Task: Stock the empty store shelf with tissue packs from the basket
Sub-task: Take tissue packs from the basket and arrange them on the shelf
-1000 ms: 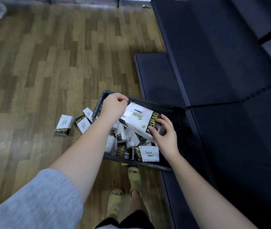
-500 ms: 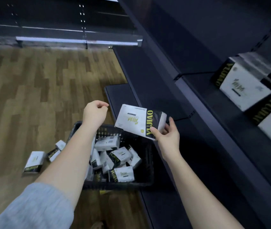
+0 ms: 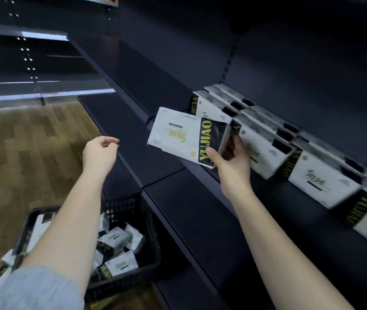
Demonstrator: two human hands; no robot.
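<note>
The tissue pack (image 3: 187,137) stretches leftward from our right hand (image 3: 231,163), which pinches its dark end just in front of the shelved row (image 3: 267,139) on the shelf (image 3: 274,198); our left hand (image 3: 100,151) hangs loosely curled (empty). Since half a second ago, the pack has risen from above the basket (image 3: 122,204).

The basket (image 3: 133,222) sits at the lower left of the frame on the floor (image 3: 21,153), against the foot of the shelving, with packs lying inside it. The left hand (image 3: 100,151) hangs above it, left of centre. The right hand (image 3: 231,163) is at centre, holding a tissue pack (image 3: 178,135) just left of and in front of the row of packs (image 3: 301,166), which runs along the shelf (image 3: 278,198) from centre to the right edge.
</note>
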